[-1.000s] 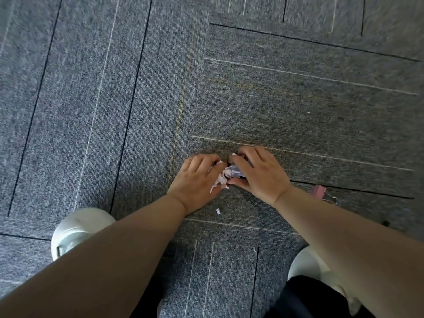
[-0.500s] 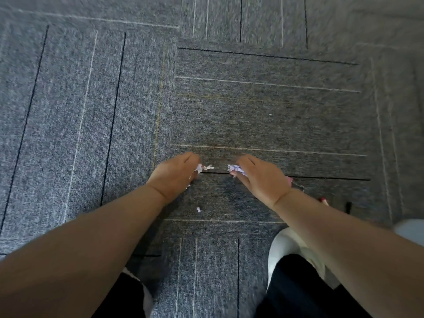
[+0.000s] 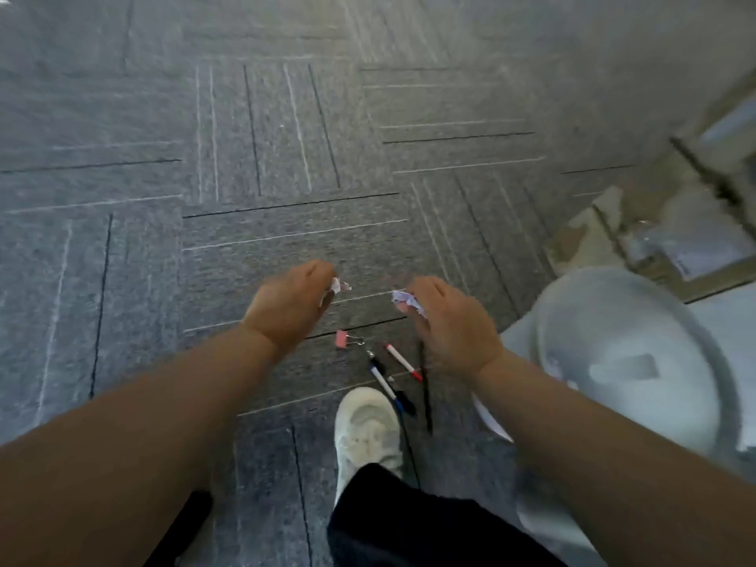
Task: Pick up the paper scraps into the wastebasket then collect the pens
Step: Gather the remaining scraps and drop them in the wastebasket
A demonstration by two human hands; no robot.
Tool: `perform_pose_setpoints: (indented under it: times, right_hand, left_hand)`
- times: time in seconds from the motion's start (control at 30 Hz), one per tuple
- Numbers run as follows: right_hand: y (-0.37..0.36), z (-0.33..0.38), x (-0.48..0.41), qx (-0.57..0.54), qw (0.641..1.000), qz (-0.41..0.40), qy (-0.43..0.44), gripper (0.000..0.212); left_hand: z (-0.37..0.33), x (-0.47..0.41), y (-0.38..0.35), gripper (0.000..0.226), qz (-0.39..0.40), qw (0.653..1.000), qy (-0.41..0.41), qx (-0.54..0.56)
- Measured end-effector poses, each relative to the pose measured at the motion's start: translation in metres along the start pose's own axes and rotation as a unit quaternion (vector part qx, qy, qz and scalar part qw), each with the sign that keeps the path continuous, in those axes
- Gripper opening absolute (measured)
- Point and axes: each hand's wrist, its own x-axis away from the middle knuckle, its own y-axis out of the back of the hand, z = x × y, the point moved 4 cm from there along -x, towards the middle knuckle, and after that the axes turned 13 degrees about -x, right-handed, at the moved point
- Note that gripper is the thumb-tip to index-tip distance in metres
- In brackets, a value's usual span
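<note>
My left hand [image 3: 288, 306] is closed on a bunch of white and pink paper scraps [image 3: 336, 289], held above the grey carpet. A hand's width to its right, my right hand [image 3: 454, 321] grips white and purple paper scraps [image 3: 405, 300]. Below the hands, several pens lie on the carpet: a white pen with a red cap [image 3: 403, 361], a white pen with a blue cap [image 3: 388, 386] and a thin black pen [image 3: 425, 392]. The wastebasket [image 3: 630, 354], round and lined with a translucent bag, stands at the right, just beyond my right hand.
A pink binder clip [image 3: 343, 338] lies on the carpet left of the pens. My white shoe [image 3: 366, 433] stands just below them. Blurred boxes and clutter [image 3: 671, 235] fill the upper right corner behind the wastebasket.
Both hands have lifted off the carpet with the scraps and drawn apart. The view has swung to the right, bringing the pens and the wastebasket into sight.
</note>
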Motion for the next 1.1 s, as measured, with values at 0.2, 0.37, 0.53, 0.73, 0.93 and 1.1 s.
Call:
perform_pose_setpoints:
  times: [0.2,0.37,0.53,0.73,0.93,1.1]
  right_hand:
    - [0.137,-0.047,0.080,0.042,0.971,-0.129,-0.195,0.023]
    - [0.167,-0.084,0.142,0.130,0.907,-0.082,-0.392,0.035]
    - [0.178,-0.092,0.163,0.194,0.873,-0.051,-0.444,0.058]
    - [0.194,-0.095,0.175,0.201,0.881,-0.057,-0.424,0.055]
    - [0.189,-0.091,0.185,0.195,0.883,-0.012,-0.427,0.057]
    - [0.182,-0.082,0.184,0.183,0.883,0.009,-0.432,0.057]
  left_hand:
    - [-0.139,-0.041,0.025,0.026,-0.010,0.991,-0.129,0.044]
    - [-0.230,-0.055,0.018,0.020,0.036,0.982,-0.183,0.031]
    - [-0.286,-0.055,0.000,0.023,0.043,0.976,-0.212,0.007]
    - [-0.314,-0.048,-0.050,0.075,0.199,0.945,-0.248,-0.076]
    - [-0.294,-0.039,-0.061,0.085,0.211,0.931,-0.240,-0.174]
    - [-0.285,-0.038,-0.046,0.079,0.192,0.932,-0.245,-0.183]
